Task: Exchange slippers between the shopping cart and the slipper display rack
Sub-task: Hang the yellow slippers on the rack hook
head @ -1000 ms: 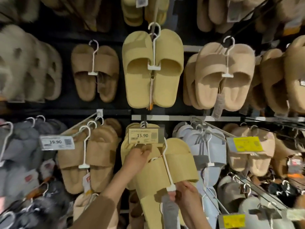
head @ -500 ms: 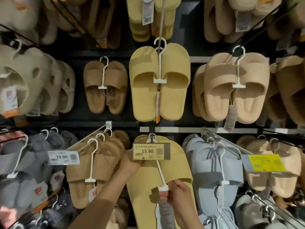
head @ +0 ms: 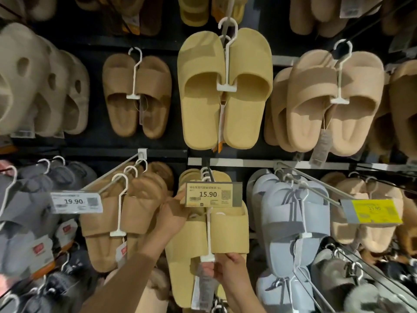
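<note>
Yellow slipper pair (head: 209, 236) on white hanger (head: 208, 236), hanging at six o'clock of frame centre, directly below the 15.90 price tag (head: 213, 194) on the lower peg of the display rack (head: 259, 164). Compared with a second ago: pair swung from a tilt toward near-vertical and drawn up under the tag; hook end hidden behind the tag, so seating on the peg not confirmable. Right hand (head: 228, 267) at the hanger's crossbar, thumb and fingers pinching the bar and the hanging label (head: 203, 288) just beneath. Left hand (head: 172, 213) at nine o'clock of the pair, pressed against the upper edge of the left slipper just beside the tag; fingers partly hidden behind tag and slipper, exact curl not determinable. Judged: either final seating of a pair on the rack or the start of lifting one off; not decidable from posture alone. Shopping cart not in view. Outward: tan pairs (head: 126, 213) on the adjoining peg at nine o'clock with a 19.90 tag (head: 76, 202); pale blue pairs (head: 293, 213) at three o'clock; second yellow pair (head: 225, 86) at twelve o'clock on the upper row; beige pairs (head: 334, 100) at two o'clock; grey pairs (head: 24, 213) far left. Dark back panel, dim shop lighting, pegs closely packed.
</note>
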